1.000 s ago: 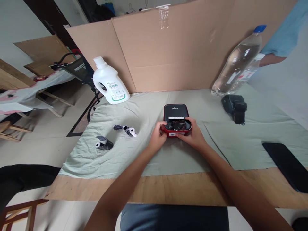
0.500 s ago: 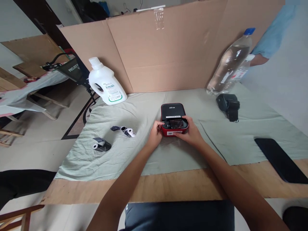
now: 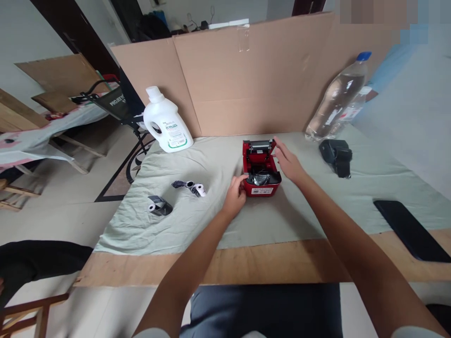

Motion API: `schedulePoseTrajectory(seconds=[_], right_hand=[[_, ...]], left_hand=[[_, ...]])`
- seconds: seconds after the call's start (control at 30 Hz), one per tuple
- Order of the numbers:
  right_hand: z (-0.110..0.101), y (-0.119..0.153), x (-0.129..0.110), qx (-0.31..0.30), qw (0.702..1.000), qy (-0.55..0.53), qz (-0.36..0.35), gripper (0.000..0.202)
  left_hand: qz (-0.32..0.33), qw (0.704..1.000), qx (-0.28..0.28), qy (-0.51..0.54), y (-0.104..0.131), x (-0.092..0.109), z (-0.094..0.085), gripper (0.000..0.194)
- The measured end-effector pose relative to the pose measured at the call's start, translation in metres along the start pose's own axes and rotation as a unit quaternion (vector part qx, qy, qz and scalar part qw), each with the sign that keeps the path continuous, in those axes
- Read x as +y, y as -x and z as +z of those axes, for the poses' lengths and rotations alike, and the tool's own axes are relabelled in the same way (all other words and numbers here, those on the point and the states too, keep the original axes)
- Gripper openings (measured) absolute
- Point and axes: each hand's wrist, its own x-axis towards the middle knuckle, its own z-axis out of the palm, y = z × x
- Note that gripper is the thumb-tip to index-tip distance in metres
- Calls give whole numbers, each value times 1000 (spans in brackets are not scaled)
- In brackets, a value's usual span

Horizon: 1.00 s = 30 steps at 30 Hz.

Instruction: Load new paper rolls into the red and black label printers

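Note:
A small red and black printer [image 3: 262, 189] stands on the green cloth with its lid [image 3: 260, 146] raised, the red inside and a roller showing. Something dark and shiny [image 3: 261, 178] lies in its front compartment. My left hand [image 3: 235, 196] holds the printer's left front side, fingertips at the rim. My right hand [image 3: 288, 161] is at the right edge of the raised lid, its fingers stretched along it. To the left lie two small paper rolls in dark wrapping, one nearer [image 3: 160, 207] and one farther [image 3: 197, 189].
A white detergent bottle [image 3: 167, 122] stands at the back left before a cardboard wall [image 3: 253, 89]. Clear bottles [image 3: 338, 101] lean at the back right. A black strapped object [image 3: 336, 155] and a black phone [image 3: 410, 229] lie at the right. Another person's blue sleeve shows behind.
The printer's lid has swung up and back, exposing the inside. My right hand has moved from the front right corner up to the lid. The view has shifted slightly.

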Motion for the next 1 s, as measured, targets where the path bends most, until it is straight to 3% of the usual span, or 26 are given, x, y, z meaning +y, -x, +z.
schedulePoseTrajectory(seconds=[0.1, 0.2, 0.23, 0.3, 0.37, 0.43, 0.5, 0.6, 0.67, 0.73, 0.83, 0.93, 1.0], right_hand=[[-12, -14, -16, 25, 999, 41, 17, 61], [-13, -7, -29, 81, 987, 134, -26, 42], [-10, -5, -32, 59, 984, 162, -39, 38], [-2, -9, -34, -52, 977, 200, -59, 33], [7, -22, -33, -174, 957, 221, -77, 31], [16, -40, -33, -254, 933, 238, -95, 29], [23, -55, -35, -317, 902, 277, -92, 22], [34, -67, -47, -399, 835, 378, -35, 17], [42, -67, -59, -426, 790, 440, 1, 19], [45, -63, -70, -432, 767, 474, 25, 21], [32, -51, -79, -419, 787, 452, 13, 21], [3, -36, -84, -363, 861, 357, -7, 16], [-11, -27, -91, -294, 913, 282, 17, 13]], left_hand=[[-5, 1000, -1, 3, -1, -1, 0, 65], [-7, 1000, 1, 6, -1, -1, 1, 65], [-6, 1000, 1, 8, -1, -1, 1, 65], [-4, 1000, -2, 11, -1, -1, 1, 66], [-9, 1000, -7, 15, -1, 0, 1, 67], [-17, 1000, -12, 18, -1, -1, 1, 68], [-19, 999, -17, 20, -1, -1, 2, 69], [-10, 1000, -21, 17, -1, -2, 2, 71], [-8, 1000, -26, 14, -1, -2, 1, 73], [-11, 999, -31, 13, -1, 0, 0, 75], [-18, 999, -36, 16, -2, 3, -1, 74], [-12, 999, -37, 20, -2, 5, -1, 74], [-11, 999, -38, 16, -2, 4, -1, 74]])
